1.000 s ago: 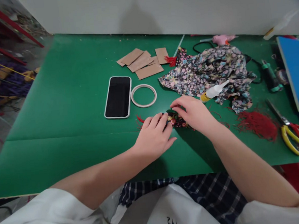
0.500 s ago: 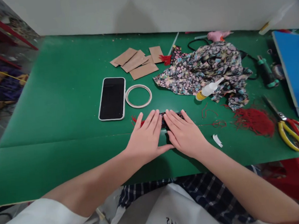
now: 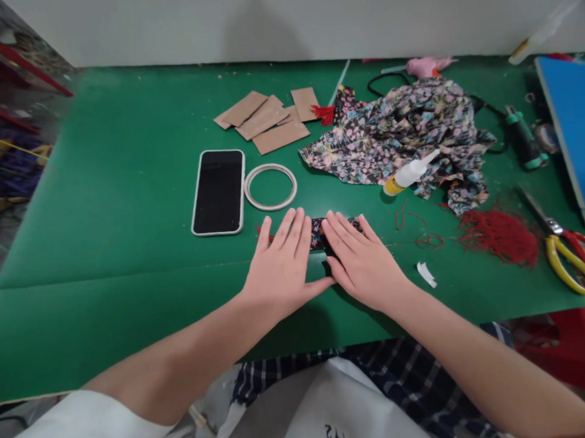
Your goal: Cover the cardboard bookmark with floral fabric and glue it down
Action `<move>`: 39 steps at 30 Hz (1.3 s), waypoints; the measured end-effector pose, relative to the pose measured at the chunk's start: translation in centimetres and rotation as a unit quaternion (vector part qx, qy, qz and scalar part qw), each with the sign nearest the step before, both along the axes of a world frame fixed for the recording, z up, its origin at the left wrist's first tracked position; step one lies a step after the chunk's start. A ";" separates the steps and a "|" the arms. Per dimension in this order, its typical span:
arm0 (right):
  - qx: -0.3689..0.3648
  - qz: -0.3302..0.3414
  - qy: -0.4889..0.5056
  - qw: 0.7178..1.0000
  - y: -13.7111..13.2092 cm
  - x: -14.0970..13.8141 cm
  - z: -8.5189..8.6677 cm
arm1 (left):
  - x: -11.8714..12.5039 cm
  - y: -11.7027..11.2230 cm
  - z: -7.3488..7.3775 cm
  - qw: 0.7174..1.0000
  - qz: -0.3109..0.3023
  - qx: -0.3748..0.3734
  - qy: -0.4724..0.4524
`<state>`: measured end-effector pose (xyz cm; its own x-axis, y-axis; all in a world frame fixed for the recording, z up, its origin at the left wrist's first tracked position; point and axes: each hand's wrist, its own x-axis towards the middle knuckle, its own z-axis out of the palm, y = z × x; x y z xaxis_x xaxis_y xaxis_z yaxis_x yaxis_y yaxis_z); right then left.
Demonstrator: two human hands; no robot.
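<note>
Both palms lie flat over a small strip of dark floral fabric (image 3: 318,234) on the green table. My left hand (image 3: 280,266) covers its left part, fingers stretched out, with red tassel threads (image 3: 263,236) poking out beside the fingers. Over the right part rests my right hand (image 3: 360,259), its fingers extended too. A piece of the floral pattern shows between the hands; the rest is hidden under them. From the strip's right side a thin red thread (image 3: 429,240) trails across the table.
Beyond my hands lie a phone (image 3: 218,192), a tape roll (image 3: 249,200), cardboard pieces (image 3: 281,137) and crumpled floral cloth (image 3: 362,144) with a glue bottle (image 3: 404,176) on it. To the right are red threads (image 3: 504,239), scissors (image 3: 574,269), white scraps (image 3: 426,274) and a blue board (image 3: 579,132).
My left hand has slid slightly left and away from me, widening the gap between the hands and showing more of the floral strip. My right hand stays nearly in place.
</note>
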<state>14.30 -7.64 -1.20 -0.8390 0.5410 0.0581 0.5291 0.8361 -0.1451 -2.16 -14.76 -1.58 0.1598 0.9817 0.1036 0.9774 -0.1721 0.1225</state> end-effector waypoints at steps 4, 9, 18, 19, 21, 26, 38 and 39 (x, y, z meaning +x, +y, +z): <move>-0.007 0.006 -0.007 1.000 -0.1 -0.1 0.0 | 0.1 0.1 -0.1 0.999 -0.034 -0.006 -0.007; -0.013 0.013 -0.021 1.000 -0.1 -0.1 -0.5 | 0.1 0.1 -0.5 0.999 -0.036 -0.025 -0.001; 0.012 -0.029 0.060 0.998 1.5 2.2 1.1 | 0.1 0.2 0.2 0.999 -0.030 -0.015 0.024; 0.015 -0.045 0.066 0.997 1.6 2.5 1.2 | 0.1 0.3 0.4 0.999 -0.027 -0.008 0.023; 0.019 -0.050 0.055 0.997 1.7 2.8 1.3 | 0.2 0.5 0.6 0.999 -0.027 0.004 0.020; 0.009 0.010 -0.015 1.000 0.8 2.1 0.4 | 1.1 0.9 0.2 0.997 -0.075 0.002 0.017; -0.005 -0.020 -0.067 0.998 0.4 2.3 -0.2 | 1.3 1.0 -0.6 0.995 -0.082 -0.050 0.029; -0.005 -0.021 -0.069 0.997 0.4 2.4 -0.2 | 1.3 1.0 -0.6 0.995 -0.082 -0.052 0.030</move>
<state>16.68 -7.20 -1.38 -0.8148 0.5765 -0.0609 0.5797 0.8112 -0.0764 -0.83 -13.78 -2.17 0.3221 0.9466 -0.0127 0.9432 -0.3198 0.0899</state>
